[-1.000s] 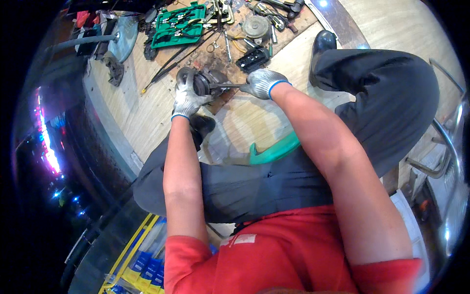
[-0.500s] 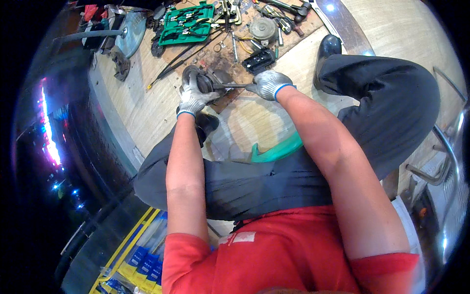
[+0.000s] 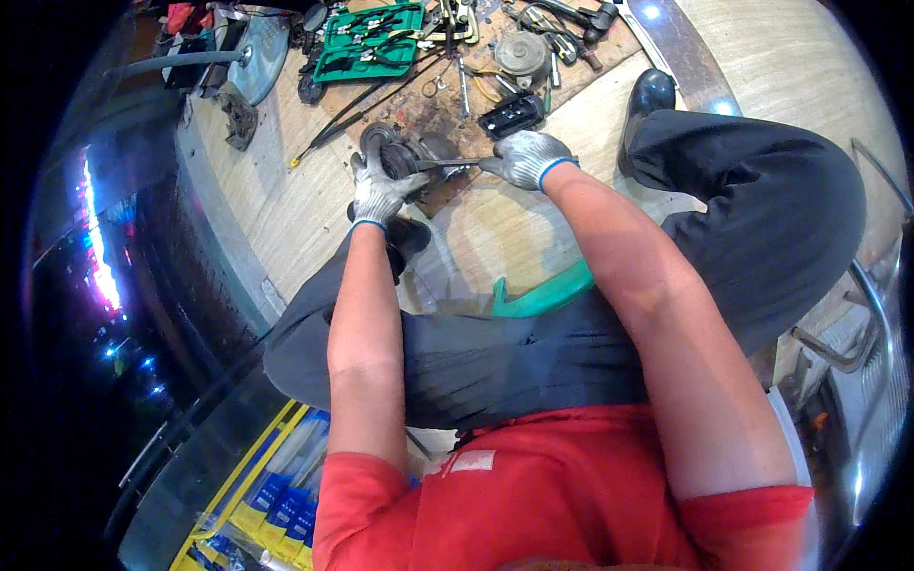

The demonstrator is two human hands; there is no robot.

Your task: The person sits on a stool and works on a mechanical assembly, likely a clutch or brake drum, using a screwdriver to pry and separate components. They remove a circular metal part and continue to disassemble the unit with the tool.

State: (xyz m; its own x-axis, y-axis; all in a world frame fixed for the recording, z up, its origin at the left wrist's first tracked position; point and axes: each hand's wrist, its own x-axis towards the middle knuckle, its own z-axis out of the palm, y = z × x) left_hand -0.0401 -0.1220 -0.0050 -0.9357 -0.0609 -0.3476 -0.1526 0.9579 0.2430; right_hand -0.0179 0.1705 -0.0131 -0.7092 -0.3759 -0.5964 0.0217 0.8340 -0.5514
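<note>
My gloved left hand (image 3: 379, 190) grips a round, dark, grimy metal part (image 3: 401, 157), its fingers spread around the near side and rim. My gloved right hand (image 3: 526, 160) is closed on the end of a long, narrow metal tool (image 3: 447, 163), which lies horizontally with its far end against that part. The part rests on a stained, worn board (image 3: 592, 78). Just above my right hand is a black plastic tray or housing (image 3: 509, 116); a pair of long thin dark rods (image 3: 340, 124) lies to the upper left.
Beyond are an open green tool case (image 3: 368, 43), a round metal canister (image 3: 521, 55), pliers and a hammer (image 3: 602, 21). A green curved piece (image 3: 538, 303) lies by my lap. A bent metal tube frame (image 3: 847, 347) is at right, packets in a yellow rack (image 3: 276, 504) at lower left.
The view has drifted slightly, putting the board's items farther right in the picture. My hands keep their grips, and my right hand and the tool have shifted only slightly.
</note>
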